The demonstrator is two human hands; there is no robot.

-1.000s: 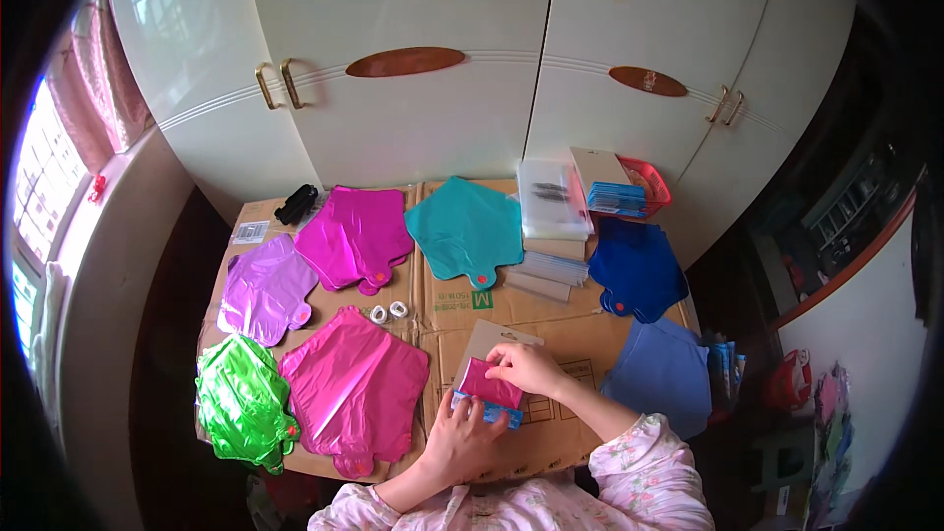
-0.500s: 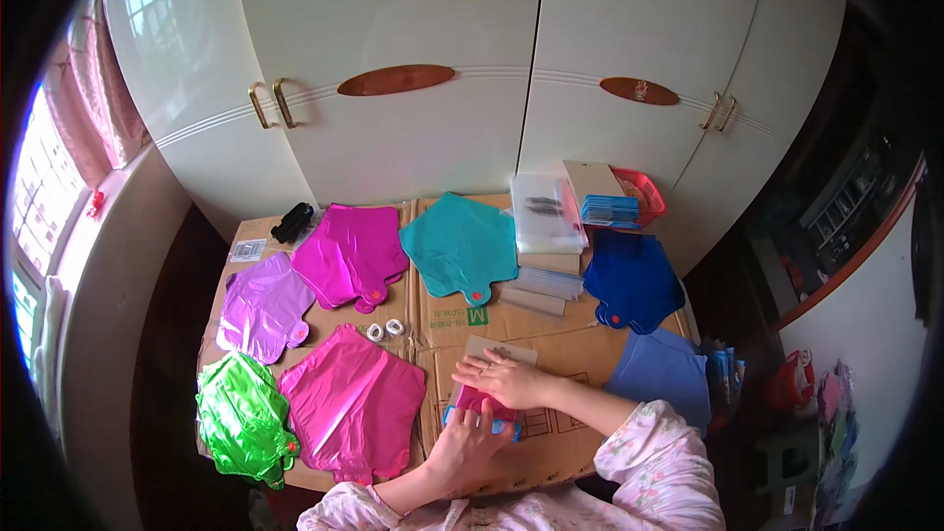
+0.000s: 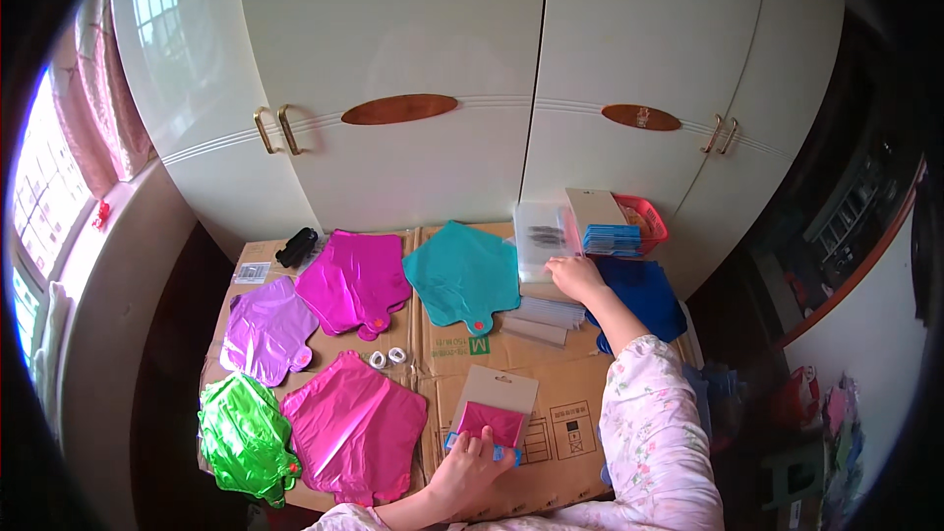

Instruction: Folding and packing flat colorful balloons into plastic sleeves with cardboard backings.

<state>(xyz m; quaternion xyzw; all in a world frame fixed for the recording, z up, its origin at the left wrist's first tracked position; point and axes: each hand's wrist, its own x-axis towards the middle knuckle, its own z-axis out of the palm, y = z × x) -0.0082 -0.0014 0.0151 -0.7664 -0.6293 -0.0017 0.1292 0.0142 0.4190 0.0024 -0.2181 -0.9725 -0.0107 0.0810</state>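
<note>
My left hand presses its curled fingers onto a folded pink foil balloon. The balloon lies over the lower part of a pale hang card, with a blue strip across its lower end. Stretched forward to the right, my right hand has its fingers together at the near edge of a stack of clear plastic bags. Just below it are several pale card strips. A dark blue foil balloon pile lies partly under my right forearm.
Flat foil balloons in purple, magenta, teal, green and pink cover the left and middle of the cardboard. Two white rolls lie between them. A red basket stands behind, before the cabinet.
My right hand has left the folded pink balloon and moved forward and right to the clear bags. My left hand stays on the balloon. The view has tilted slightly up.
</note>
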